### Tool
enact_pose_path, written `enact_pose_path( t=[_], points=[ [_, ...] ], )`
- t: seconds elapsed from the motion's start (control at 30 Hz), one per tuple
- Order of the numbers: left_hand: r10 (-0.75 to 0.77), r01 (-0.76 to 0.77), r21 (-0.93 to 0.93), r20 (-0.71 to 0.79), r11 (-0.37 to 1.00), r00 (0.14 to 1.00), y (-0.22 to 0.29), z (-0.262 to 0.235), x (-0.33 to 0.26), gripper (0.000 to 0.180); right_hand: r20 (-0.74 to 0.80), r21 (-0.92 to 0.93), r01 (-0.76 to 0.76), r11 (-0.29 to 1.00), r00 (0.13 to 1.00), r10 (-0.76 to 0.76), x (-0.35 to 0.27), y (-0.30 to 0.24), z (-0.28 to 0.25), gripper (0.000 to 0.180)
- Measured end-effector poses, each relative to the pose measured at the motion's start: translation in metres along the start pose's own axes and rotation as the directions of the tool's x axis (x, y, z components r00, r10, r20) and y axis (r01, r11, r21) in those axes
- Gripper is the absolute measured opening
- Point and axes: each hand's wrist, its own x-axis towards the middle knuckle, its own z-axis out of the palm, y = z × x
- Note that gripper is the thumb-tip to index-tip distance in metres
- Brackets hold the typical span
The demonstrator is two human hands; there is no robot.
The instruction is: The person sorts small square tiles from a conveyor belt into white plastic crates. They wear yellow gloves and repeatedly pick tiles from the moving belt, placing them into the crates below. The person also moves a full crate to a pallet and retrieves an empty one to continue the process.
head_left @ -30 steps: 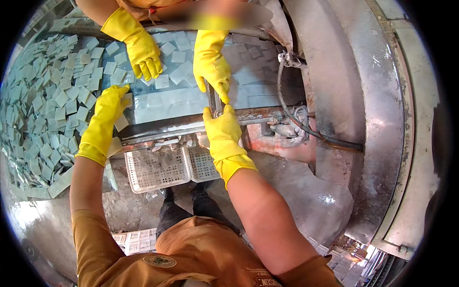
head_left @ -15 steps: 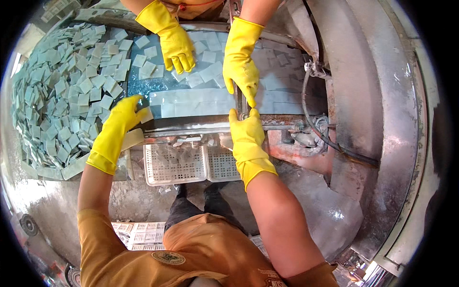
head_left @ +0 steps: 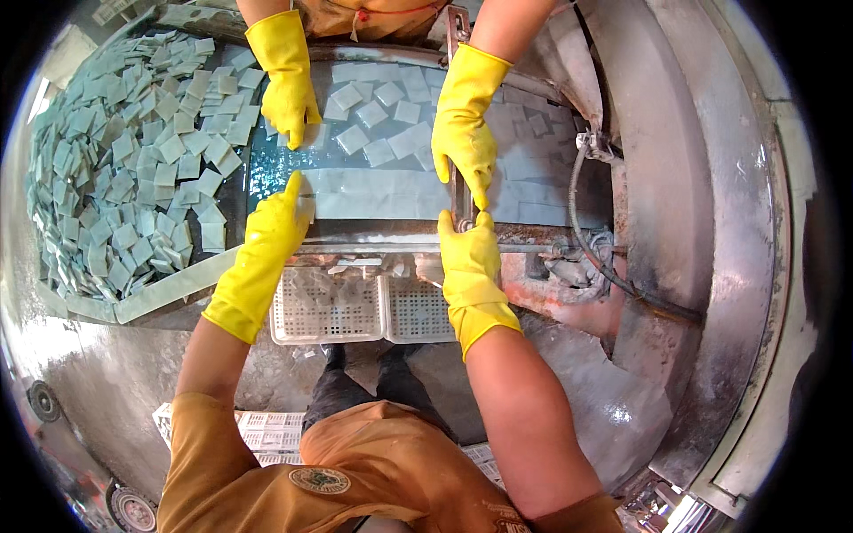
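The palms of the person's left hand [head_left: 275, 222] and right hand [head_left: 471, 253], both in yellow rubber gloves, are hidden. On the left, the forefinger is extended; on the right, thumb and forefinger are parted at the near end of a slotted metal bar [head_left: 460, 195]. Whether anything is pinched by either cannot be told. Pale grey-green square stone-like tiles [head_left: 382, 194] are lined along the near edge of a wet blue belt [head_left: 271, 169], bare beside a heap of overlapping tiles [head_left: 133, 169], uncountable. Two co-worker's gloved hands [head_left: 289, 102] and two white perforated plastic baskets [head_left: 327, 306] are counted.
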Motion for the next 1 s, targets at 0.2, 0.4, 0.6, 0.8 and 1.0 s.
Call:
enact_pose_path(
  t=[0.2, 0.4, 0.6, 0.8, 1.0],
  points=[
    [0.127, -0.124, 0.088, -0.031, 0.988, 0.991, -0.008, -0.01, 0.004, 0.073, 0.012, 0.018, 0.007, 1.0, 1.0, -0.007, -0.004, -0.001, -0.003, 0.066],
    [0.232, -0.231, -0.042, 0.019, 0.972, 0.973, 0.01, -0.005, -0.006, 0.061, 0.009, -0.025, 0.026, 0.999, 1.0, -0.025, 0.0, 0.002, 0.005, 0.068],
    [0.127, -0.237, -0.117, -0.584, 0.964, 0.802, -0.077, -0.042, 0.04, 0.052, -0.005, 0.007, 0.012, 1.0, 1.0, -0.012, -0.001, 0.004, 0.001, 0.067],
    [-0.169, 0.325, 0.225, -0.52, 0.919, 0.837, -0.15, -0.025, 0.103, 0.081, 0.024, 0.014, 0.025, 1.0, 0.999, -0.026, 0.0, 0.001, 0.004, 0.065],
    [-0.12, 0.223, 0.233, -0.387, 0.947, 0.914, -0.059, 0.009, 0.079, 0.085, 0.01, 0.031, 0.005, 0.999, 1.0, -0.005, -0.004, -0.003, -0.003, 0.065]
  ],
)
